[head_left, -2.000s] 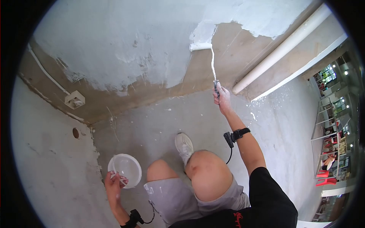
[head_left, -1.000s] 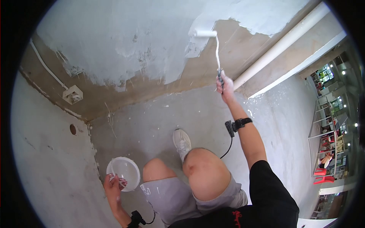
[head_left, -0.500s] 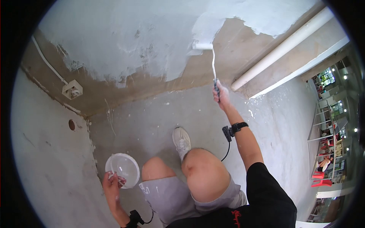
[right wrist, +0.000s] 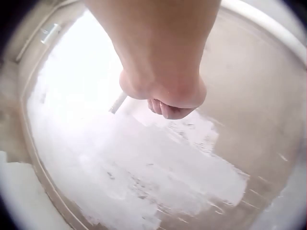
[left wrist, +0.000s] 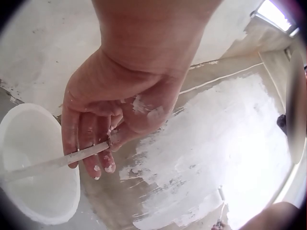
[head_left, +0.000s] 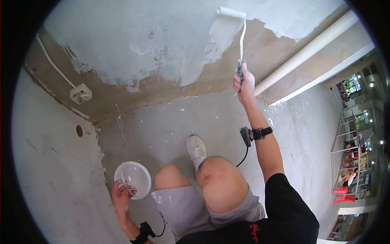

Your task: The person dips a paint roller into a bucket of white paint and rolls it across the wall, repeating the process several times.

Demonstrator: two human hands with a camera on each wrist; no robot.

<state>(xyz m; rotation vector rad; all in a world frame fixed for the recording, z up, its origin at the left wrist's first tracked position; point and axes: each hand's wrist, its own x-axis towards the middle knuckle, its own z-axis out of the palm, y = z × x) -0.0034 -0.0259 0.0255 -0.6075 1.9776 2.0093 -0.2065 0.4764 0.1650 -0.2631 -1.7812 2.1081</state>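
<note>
My right hand [head_left: 245,83] grips the handle of a paint roller [head_left: 231,13], arm stretched toward the wall. The roller's white sleeve lies over the upper part of the painted wall area [head_left: 122,44], beside the brown unpainted patch [head_left: 264,49]. In the right wrist view, the hand hides most of the roller; only a short pale piece of the roller [right wrist: 117,103] shows. Low on the left, my left hand [head_left: 120,197] holds the white bucket [head_left: 148,179] by its strip handle [left wrist: 53,163], pinched between thumb and fingers. White paint smears the left palm and fingertips.
A pale pipe [head_left: 304,53] slants along the wall's right side. At the left, a white junction box [head_left: 81,94] hangs on a conduit near the corner. My bent knees [head_left: 223,183] and one shoe [head_left: 196,149] are on the concrete floor [head_left: 162,122] between both hands.
The roller has gone up, down, then up again on the wall; it is now higher and further right than before. My left hand keeps hold of the bucket in nearly the same place.
</note>
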